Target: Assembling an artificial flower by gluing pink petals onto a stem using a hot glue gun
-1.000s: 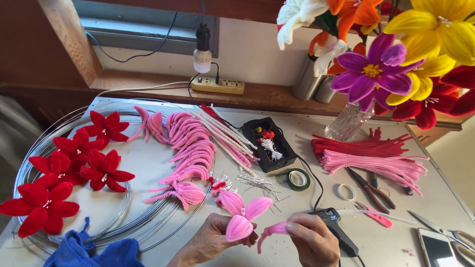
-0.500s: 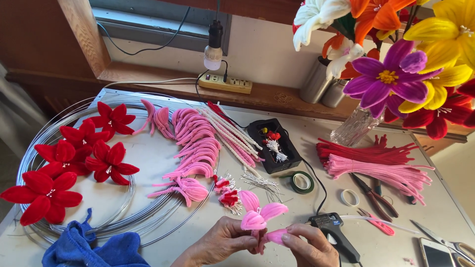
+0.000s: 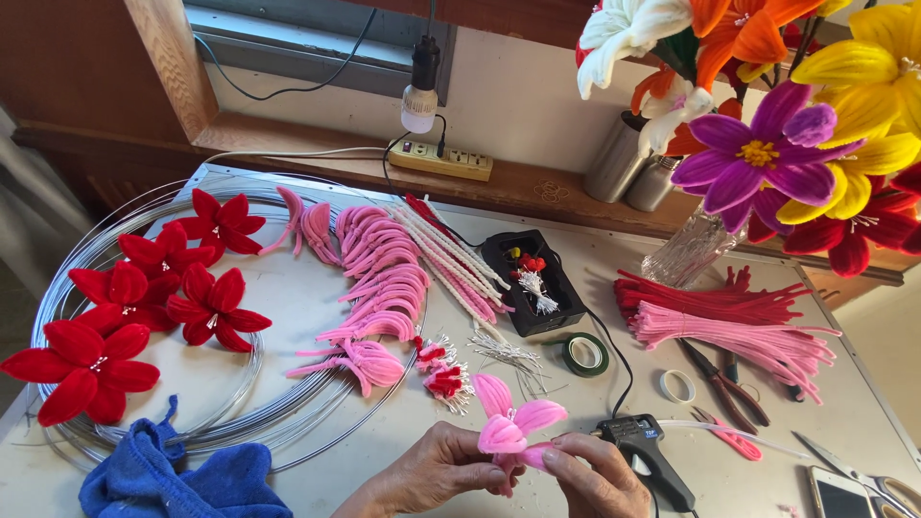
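- Right up close, our left hand [image 3: 436, 470] and right hand [image 3: 595, 477] both pinch the half-built pink flower [image 3: 508, 425] at its base, just above the table [image 3: 317, 297]; each grip is closed on it.
- We'd guess it's super light and soft: fuzzy looped petals that bend easily and squash if squeezed. Best held low, where the petals bunch together, not by the tips.
- Black glue gun [image 3: 652, 456] lies just beside our right hand, and a crumpled blue cloth [image 3: 173, 480] lies to the left.
- Mid-table: curved pink petals [image 3: 379, 278] in a row, little stamen bundles [image 3: 446, 369], green tape roll [image 3: 585, 353], pliers [image 3: 724, 384].
- Further out, plush red flowers [image 3: 163, 288] sit on coils of thin shiny wire [image 3: 288, 422], and straight pink and red stems [image 3: 729, 321] lie in a pile.
- At the back, a glass vase [image 3: 686, 251] holds big bright finished blooms.
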